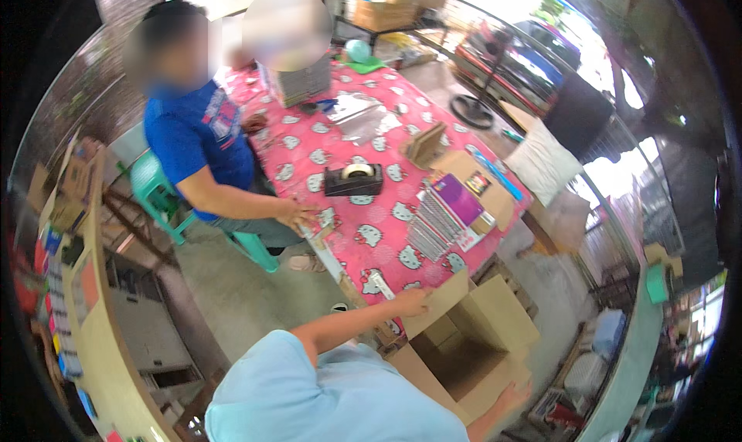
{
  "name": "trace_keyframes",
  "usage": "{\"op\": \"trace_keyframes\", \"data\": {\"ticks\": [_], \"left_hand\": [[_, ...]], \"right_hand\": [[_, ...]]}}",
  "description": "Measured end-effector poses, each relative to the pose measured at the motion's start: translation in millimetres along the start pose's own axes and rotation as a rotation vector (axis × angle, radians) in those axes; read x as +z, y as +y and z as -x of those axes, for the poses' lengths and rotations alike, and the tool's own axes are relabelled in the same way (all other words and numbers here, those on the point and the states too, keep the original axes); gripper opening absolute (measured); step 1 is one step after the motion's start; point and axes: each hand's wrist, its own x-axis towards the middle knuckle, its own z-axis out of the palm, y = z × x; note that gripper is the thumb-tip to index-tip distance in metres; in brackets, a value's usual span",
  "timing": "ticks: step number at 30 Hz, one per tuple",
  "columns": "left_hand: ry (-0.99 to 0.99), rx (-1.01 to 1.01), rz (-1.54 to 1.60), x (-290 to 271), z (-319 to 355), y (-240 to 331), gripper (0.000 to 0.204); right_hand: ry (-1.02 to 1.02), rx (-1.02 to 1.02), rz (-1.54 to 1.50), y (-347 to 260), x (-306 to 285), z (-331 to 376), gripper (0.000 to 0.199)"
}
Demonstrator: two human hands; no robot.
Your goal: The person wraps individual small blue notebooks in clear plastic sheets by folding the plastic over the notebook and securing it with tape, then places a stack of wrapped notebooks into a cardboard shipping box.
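An open cardboard box (495,318) stands against the near end of the table, its flaps spread and its brown inside showing. My left hand (415,303) is closed at the edge of its far left flap. On the near right side, my right hand (516,396) grips the box's edge; some of its fingers are hard to make out. A slim white object (381,285) lies on the tablecloth just beyond my left hand. Past the box, a stack of spiral notebooks (437,226) and a purple book (456,198) rest on the table.
A pink patterned cloth covers the table (309,160). On it are a black tape dispenser (353,181), clear plastic sheets (362,117) and flattened cardboard (471,179). A person in a blue shirt (205,144) sits at the left, one hand on the table edge, beside a green stool (154,187).
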Motion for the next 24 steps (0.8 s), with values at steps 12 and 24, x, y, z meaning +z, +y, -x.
{"op": "trace_keyframes", "data": {"ticks": [12,24], "left_hand": [[0.662,-0.086,0.565,-114.9,-65.6,-7.2,0.100],[0.653,-0.347,0.510,-137.7,-120.2,-19.9,0.093]], "right_hand": [[-0.687,0.002,-1.034,-401.7,-8.6,2.0,0.061],[-0.990,0.088,-1.192,-521.3,75.2,-70.1,0.053]]}}
